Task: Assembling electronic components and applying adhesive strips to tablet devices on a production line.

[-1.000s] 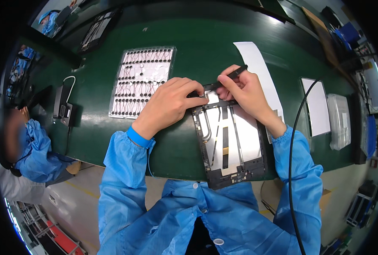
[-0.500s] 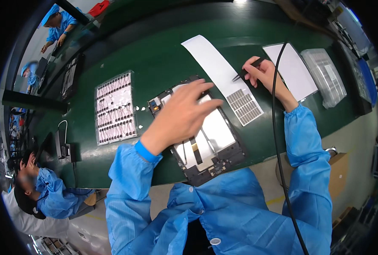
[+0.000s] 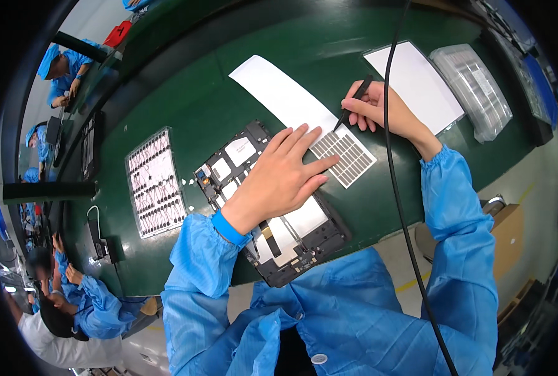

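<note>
Black tweezers (image 3: 354,102) are gripped in my right hand (image 3: 382,109), their tips down at the upper edge of a grid of small grey stickers. The grid sits at the near end of a long white backing sheet (image 3: 285,94). My left hand (image 3: 285,169) is spread, its fingertips reaching the left side of the sticker grid (image 3: 348,156). Below that palm lies an opened tablet-like device (image 3: 310,219) with silver battery panels, a black frame and a circuit board at its near end. The hand hides part of the device.
To the left is a clear tray (image 3: 157,182) of small black parts with thin wires. White paper (image 3: 417,84) and a stack of clear plastic trays (image 3: 473,91) lie at right. A black cable (image 3: 392,156) hangs across the view. Co-workers in blue sit at far left.
My left hand has moved right and down onto the edge of the sticker sheet. The tweezers' tips have come down to the sticker grid. The whole view has shifted slightly.
</note>
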Available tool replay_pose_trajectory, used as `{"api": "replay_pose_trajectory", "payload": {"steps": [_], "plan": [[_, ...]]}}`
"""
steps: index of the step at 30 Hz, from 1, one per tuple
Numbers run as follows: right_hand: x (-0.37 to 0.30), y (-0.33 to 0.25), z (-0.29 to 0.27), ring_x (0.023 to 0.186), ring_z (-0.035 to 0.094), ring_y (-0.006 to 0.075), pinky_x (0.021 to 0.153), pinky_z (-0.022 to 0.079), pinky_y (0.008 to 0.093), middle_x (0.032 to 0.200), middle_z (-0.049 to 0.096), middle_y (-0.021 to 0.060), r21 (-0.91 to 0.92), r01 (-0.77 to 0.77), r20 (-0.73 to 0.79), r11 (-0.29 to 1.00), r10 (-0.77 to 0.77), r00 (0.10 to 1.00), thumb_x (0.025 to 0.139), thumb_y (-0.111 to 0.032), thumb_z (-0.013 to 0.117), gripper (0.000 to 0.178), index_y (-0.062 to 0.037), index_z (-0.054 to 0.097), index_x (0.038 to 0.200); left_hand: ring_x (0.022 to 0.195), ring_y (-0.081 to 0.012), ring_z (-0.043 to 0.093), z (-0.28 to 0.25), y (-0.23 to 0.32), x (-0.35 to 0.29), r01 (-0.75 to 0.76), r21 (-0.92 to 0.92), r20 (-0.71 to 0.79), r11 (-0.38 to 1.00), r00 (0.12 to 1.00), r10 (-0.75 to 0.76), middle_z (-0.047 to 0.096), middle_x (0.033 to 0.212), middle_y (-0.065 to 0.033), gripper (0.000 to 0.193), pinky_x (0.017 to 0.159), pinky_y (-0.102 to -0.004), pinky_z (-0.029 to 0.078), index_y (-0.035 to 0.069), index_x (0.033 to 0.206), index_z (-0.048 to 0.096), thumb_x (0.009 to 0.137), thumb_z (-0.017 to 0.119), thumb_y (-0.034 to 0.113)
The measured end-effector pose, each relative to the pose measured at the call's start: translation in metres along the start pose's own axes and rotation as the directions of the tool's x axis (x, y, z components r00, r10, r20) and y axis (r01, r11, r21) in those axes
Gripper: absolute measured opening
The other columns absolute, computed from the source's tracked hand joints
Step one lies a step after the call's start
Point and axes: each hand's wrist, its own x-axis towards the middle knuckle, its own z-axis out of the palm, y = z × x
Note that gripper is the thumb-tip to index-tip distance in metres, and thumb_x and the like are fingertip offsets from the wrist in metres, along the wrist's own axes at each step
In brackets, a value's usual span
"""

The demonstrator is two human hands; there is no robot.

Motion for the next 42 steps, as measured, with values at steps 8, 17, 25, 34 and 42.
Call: {"api": "replay_pose_trajectory", "payload": {"steps": [8, 17, 25, 34, 42], "plan": [[0.028, 0.011, 0.016, 0.062, 0.063, 0.0106, 0.056, 0.051, 0.0240, 0.078, 0.068, 0.0064, 0.303, 0.107, -0.201, 0.947, -0.047, 0.978, 0.101, -0.026, 0.067, 0.026, -0.0006, 0.066, 0.101, 0.143, -0.0381, 0.042, -0.004, -0.004, -0.009, -0.059, -0.018, -0.064, 0.998, 0.996, 0.058, 0.047, 0.152, -0.0188, 0.036, 0.123, -0.0534, 0.027, 0.020, 0.135, 0.064, 0.101, 0.057, 0.026], [0.083, -0.018, 0.110, 0.059, 0.060, 0.0066, 0.054, 0.047, 0.0207, 0.074, 0.065, 0.0018, 0.334, 0.038, 0.156, 0.942, -0.095, 0.983, 0.102, -0.028, 0.066, 0.025, -0.0039, 0.065, 0.097, 0.095, -0.0322, 0.064, -0.028, -0.042, -0.072, 0.335, -0.212, -0.530, 0.918, 0.750, -0.396, 0.065, 0.103, -0.0092, 0.017, 0.083, -0.0402, 0.053, 0.007, 0.103, 0.070, 0.087, 0.069, 0.005], [0.081, -0.015, 0.110, 0.058, 0.060, 0.0069, 0.053, 0.048, 0.0218, 0.070, 0.063, 0.0006, 0.312, 0.040, 0.118, 0.949, -0.081, 0.990, 0.102, -0.026, 0.066, 0.024, -0.0035, 0.063, 0.093, 0.098, -0.0304, 0.067, -0.026, -0.045, -0.074, 0.314, -0.205, -0.451, 0.927, 0.810, -0.375, 0.068, 0.113, -0.0087, 0.017, 0.083, -0.0387, 0.054, 0.006, 0.105, 0.070, 0.089, 0.067, 0.004], [0.079, -0.014, 0.115, 0.056, 0.058, 0.0073, 0.052, 0.046, 0.0217, 0.069, 0.062, 0.0018, 0.314, 0.058, 0.105, 0.948, -0.095, 0.990, 0.103, -0.024, 0.064, 0.023, -0.0027, 0.061, 0.093, 0.101, -0.0295, 0.067, -0.028, -0.047, -0.076, 0.278, -0.101, -0.439, 0.955, 0.849, -0.293, 0.069, 0.111, -0.0079, 0.016, 0.086, -0.0402, 0.054, 0.009, 0.104, 0.072, 0.089, 0.067, 0.004], [0.080, -0.010, 0.110, 0.059, 0.061, 0.0071, 0.053, 0.048, 0.0213, 0.071, 0.063, 0.0008, 0.323, 0.075, 0.117, 0.944, -0.119, 0.986, 0.102, -0.025, 0.066, 0.023, -0.0037, 0.061, 0.094, 0.104, -0.0294, 0.066, -0.029, -0.046, -0.072, 0.253, -0.096, -0.423, 0.963, 0.865, -0.269, 0.069, 0.114, -0.0075, 0.023, 0.088, -0.0407, 0.053, 0.012, 0.108, 0.074, 0.086, 0.069, 0.004]]}}
